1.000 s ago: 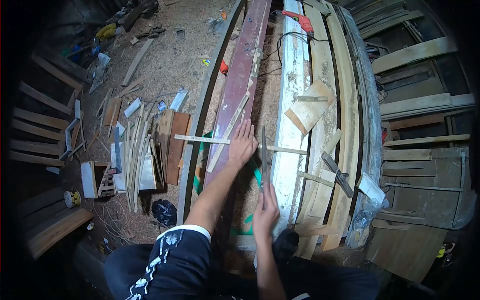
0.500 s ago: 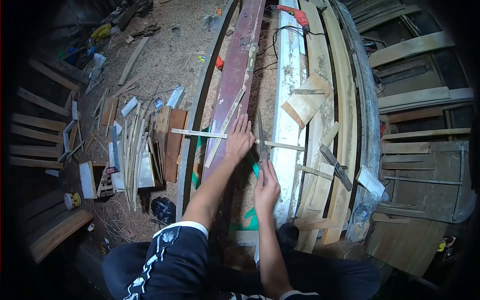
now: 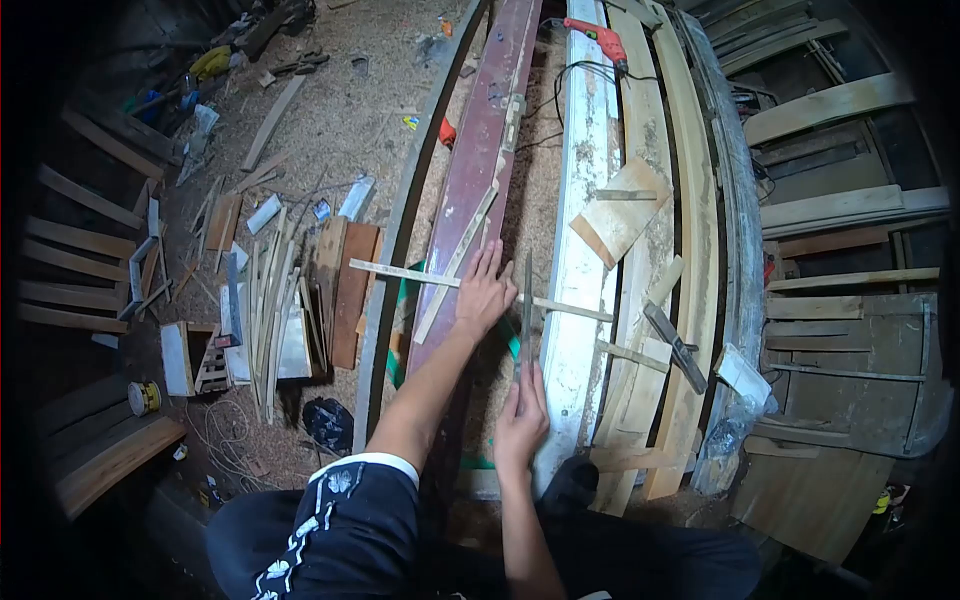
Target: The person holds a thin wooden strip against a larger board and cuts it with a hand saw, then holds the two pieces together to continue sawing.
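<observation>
A long thin wooden strip (image 3: 400, 272) lies crosswise over the maroon board (image 3: 478, 150) and the white board (image 3: 590, 150). My left hand (image 3: 486, 300) presses on the strip at the maroon board's edge, fingers stretched forward. My right hand (image 3: 521, 420) is closed round the near end of a long narrow blade-like tool (image 3: 528, 310), which crosses the strip over the gap between the boards. Just beyond my left hand, a second short strip (image 3: 465, 245) lies slanted on the maroon board.
A red drill (image 3: 600, 42) with a black cord sits on the far white board. To the right are a wood plane (image 3: 674, 345), a thin panel (image 3: 622, 215) and pale planks (image 3: 690, 200). Thin strips (image 3: 265, 310) and blocks lie on the left floor.
My right hand and the tool have drawn back toward my body. My left hand stays on the strip. The whole view has shifted slightly.
</observation>
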`<move>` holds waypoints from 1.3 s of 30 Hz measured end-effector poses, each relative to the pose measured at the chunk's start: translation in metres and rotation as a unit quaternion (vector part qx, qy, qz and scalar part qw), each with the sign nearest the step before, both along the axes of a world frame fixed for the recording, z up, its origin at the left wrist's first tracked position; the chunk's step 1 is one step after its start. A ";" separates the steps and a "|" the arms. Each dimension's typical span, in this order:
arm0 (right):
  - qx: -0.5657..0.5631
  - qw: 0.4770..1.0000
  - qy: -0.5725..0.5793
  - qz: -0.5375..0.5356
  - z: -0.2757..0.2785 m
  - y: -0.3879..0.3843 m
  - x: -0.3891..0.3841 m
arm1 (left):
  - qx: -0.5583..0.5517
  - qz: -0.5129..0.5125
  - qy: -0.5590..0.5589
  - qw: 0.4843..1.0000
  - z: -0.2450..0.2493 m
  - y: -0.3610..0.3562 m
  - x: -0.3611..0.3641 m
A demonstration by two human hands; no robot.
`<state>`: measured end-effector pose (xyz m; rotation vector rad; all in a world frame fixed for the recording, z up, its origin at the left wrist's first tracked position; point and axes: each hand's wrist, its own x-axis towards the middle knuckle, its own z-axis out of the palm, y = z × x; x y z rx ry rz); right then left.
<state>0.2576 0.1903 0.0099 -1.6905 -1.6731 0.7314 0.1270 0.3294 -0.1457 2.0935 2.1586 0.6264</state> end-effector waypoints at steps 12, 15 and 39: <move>-0.014 0.999 0.005 -0.032 -0.008 0.000 -0.008 | 0.017 0.043 0.051 0.998 -0.008 0.014 0.002; -0.035 0.999 0.026 -0.006 0.000 0.000 0.010 | -0.005 0.021 0.036 0.999 -0.008 0.012 -0.001; -0.050 0.999 0.000 0.016 -0.005 0.002 0.026 | -0.041 0.014 0.043 0.998 -0.005 0.011 0.000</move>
